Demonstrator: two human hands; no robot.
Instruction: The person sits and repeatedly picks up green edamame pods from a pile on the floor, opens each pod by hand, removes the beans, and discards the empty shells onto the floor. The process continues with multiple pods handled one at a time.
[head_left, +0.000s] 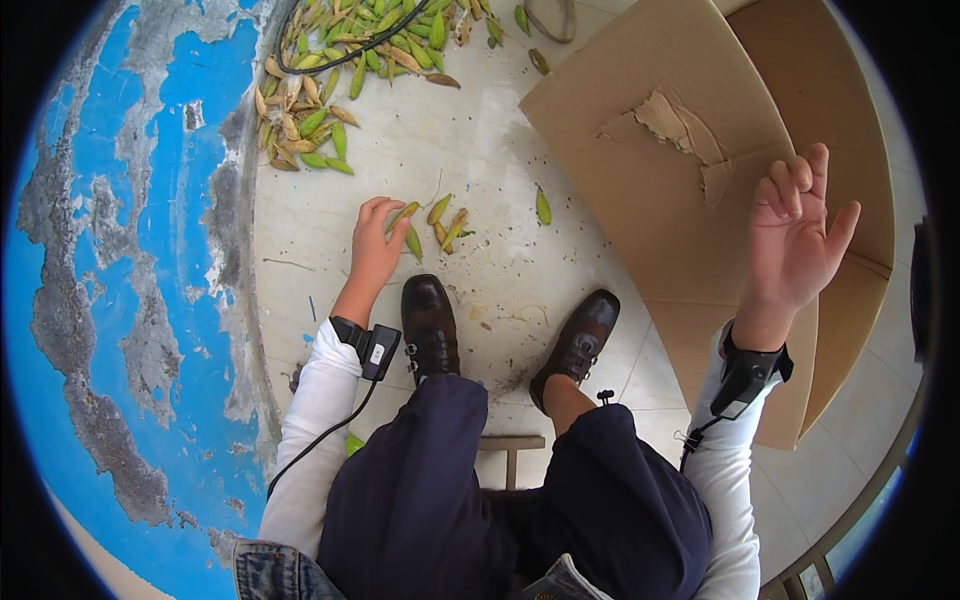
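Between the thumb and fingers of my left hand is a yellow-green seed pod, just above the tiled floor. A green pod lies right below those fingertips. Close by on the right is a small group of yellowish and brown pods. One more green pod lies apart from them. My right hand is raised over the cardboard box, palm up, with two fingers curled and nothing in it.
A heap of green and dry brown pods lies against the peeling blue wall, with a black cable across it. My shoes stand on the floor among scattered seeds and debris. A stool's metal bar shows between my legs.
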